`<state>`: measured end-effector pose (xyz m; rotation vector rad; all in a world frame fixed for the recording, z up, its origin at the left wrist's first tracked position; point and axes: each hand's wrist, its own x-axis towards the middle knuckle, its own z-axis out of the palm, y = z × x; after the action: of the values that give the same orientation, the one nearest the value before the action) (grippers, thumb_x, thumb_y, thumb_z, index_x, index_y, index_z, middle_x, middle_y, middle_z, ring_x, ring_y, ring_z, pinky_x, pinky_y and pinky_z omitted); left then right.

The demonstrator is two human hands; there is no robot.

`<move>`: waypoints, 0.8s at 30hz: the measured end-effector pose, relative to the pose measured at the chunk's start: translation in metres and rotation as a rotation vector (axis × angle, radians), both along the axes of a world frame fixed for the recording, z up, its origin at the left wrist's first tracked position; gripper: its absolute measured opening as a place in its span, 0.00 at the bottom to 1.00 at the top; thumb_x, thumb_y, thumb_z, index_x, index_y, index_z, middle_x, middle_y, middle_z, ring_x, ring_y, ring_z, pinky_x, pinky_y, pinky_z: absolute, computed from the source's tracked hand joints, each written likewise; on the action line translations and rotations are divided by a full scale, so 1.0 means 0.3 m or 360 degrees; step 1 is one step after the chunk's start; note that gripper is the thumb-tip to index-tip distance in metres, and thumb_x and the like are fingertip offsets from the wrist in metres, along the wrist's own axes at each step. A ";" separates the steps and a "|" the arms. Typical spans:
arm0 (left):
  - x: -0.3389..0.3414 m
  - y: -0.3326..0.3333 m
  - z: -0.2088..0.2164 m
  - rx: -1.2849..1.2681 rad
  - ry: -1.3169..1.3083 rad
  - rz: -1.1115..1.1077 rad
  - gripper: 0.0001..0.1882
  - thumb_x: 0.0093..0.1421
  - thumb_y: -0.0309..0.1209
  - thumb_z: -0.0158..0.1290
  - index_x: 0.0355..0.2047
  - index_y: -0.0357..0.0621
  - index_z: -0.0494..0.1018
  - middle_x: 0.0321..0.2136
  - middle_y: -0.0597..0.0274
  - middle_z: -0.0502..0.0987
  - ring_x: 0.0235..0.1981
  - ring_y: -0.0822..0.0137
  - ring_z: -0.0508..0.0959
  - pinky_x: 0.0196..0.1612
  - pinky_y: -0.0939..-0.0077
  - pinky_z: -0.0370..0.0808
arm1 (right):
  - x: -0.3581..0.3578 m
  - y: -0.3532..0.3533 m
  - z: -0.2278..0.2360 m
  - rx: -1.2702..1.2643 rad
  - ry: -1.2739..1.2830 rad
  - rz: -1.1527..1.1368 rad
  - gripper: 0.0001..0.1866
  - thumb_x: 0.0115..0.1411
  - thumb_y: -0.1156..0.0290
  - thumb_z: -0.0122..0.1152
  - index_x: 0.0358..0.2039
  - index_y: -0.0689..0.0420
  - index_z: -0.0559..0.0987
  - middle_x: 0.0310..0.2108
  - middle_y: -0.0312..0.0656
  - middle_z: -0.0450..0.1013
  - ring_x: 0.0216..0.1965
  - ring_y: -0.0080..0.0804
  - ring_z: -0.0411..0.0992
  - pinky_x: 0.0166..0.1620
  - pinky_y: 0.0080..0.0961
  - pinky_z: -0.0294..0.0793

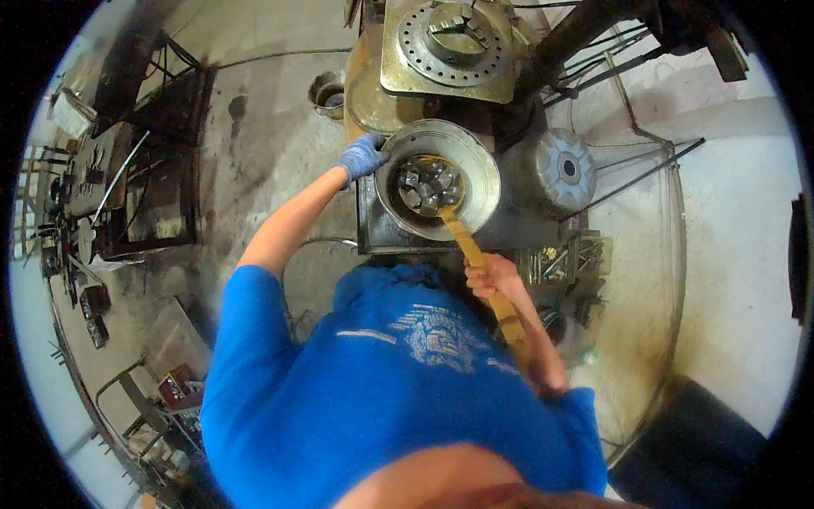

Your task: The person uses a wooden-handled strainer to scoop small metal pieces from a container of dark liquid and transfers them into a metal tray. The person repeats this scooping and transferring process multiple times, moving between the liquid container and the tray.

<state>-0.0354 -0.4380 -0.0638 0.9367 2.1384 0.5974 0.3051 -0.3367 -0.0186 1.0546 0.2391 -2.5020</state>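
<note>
A round metal basin (483, 182) sits on the machine bed in front of me. My left hand (364, 158), in a blue-grey glove, grips the basin's left rim. In my bare right hand (493, 276) is the long yellow-brown handle of a scoop (459, 232), fingers wrapped round it. The handle slants up and left over the near rim, and the scoop's round end lies inside the basin. Several dark, shiny, blocky metal pieces (430, 187) lie within that round end; whether it is solid or mesh underneath is hidden by them.
Beyond the basin stands a round drilled plate with a jawed chuck (458, 42) on a square base. A silver motor-like housing (564, 170) is at the right. A bucket (328, 93) stands on the floor, left of the machine. Farther left is a cluttered dark workbench (153, 187).
</note>
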 end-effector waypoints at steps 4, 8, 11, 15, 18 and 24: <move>0.000 0.043 0.017 0.0001 0.0456 -0.0087 0.15 0.47 0.36 0.48 0.31 0.38 0.73 0.27 0.44 0.74 0.30 0.51 0.75 0.35 0.63 0.70 | -0.016 0.086 -0.025 -0.0085 -0.0031 0.0025 0.07 0.55 0.69 0.41 0.31 0.57 0.66 0.14 0.30 0.53 0.12 0.19 0.50 0.13 0.19 0.47; 0.113 0.064 0.180 0.0088 0.0460 0.0009 0.14 0.47 0.38 0.48 0.29 0.41 0.74 0.27 0.45 0.74 0.30 0.48 0.74 0.35 0.60 0.69 | 0.065 0.118 -0.051 -0.0017 0.0121 0.0083 0.08 0.51 0.77 0.37 0.32 0.58 0.65 0.17 0.30 0.53 0.14 0.19 0.50 0.15 0.18 0.48; 0.206 0.102 0.221 0.0198 0.0736 -0.0112 0.14 0.46 0.38 0.49 0.29 0.41 0.74 0.28 0.45 0.74 0.31 0.47 0.73 0.35 0.59 0.69 | 0.135 0.125 -0.042 0.0312 0.0183 0.0216 0.09 0.50 0.78 0.36 0.32 0.58 0.65 0.17 0.30 0.54 0.15 0.19 0.50 0.15 0.18 0.48; 0.313 0.104 0.296 0.0076 0.0837 -0.0133 0.14 0.46 0.38 0.50 0.30 0.43 0.74 0.27 0.46 0.74 0.31 0.48 0.74 0.35 0.60 0.70 | 0.233 0.057 -0.063 -0.0029 0.0226 0.0163 0.10 0.51 0.79 0.36 0.34 0.59 0.65 0.18 0.30 0.54 0.16 0.20 0.50 0.16 0.17 0.50; 0.346 0.089 0.285 0.0114 0.0886 -0.0128 0.14 0.46 0.37 0.50 0.31 0.44 0.74 0.26 0.46 0.74 0.30 0.49 0.74 0.34 0.61 0.70 | 0.276 0.036 -0.061 -0.0908 0.0435 0.0020 0.10 0.51 0.77 0.38 0.36 0.60 0.65 0.17 0.30 0.53 0.15 0.20 0.50 0.16 0.18 0.52; 0.421 0.075 0.342 0.0258 0.0879 -0.0102 0.14 0.46 0.37 0.50 0.33 0.47 0.75 0.27 0.48 0.74 0.30 0.50 0.75 0.35 0.63 0.71 | 0.348 0.081 0.003 -0.0396 0.0317 -0.0120 0.13 0.56 0.70 0.39 0.37 0.67 0.64 0.18 0.29 0.54 0.15 0.10 0.51 0.13 0.04 0.49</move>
<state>0.0910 -0.4156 0.0388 1.3799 2.5536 0.5270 0.4096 -0.3124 -0.0177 0.7289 -0.0567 -2.6215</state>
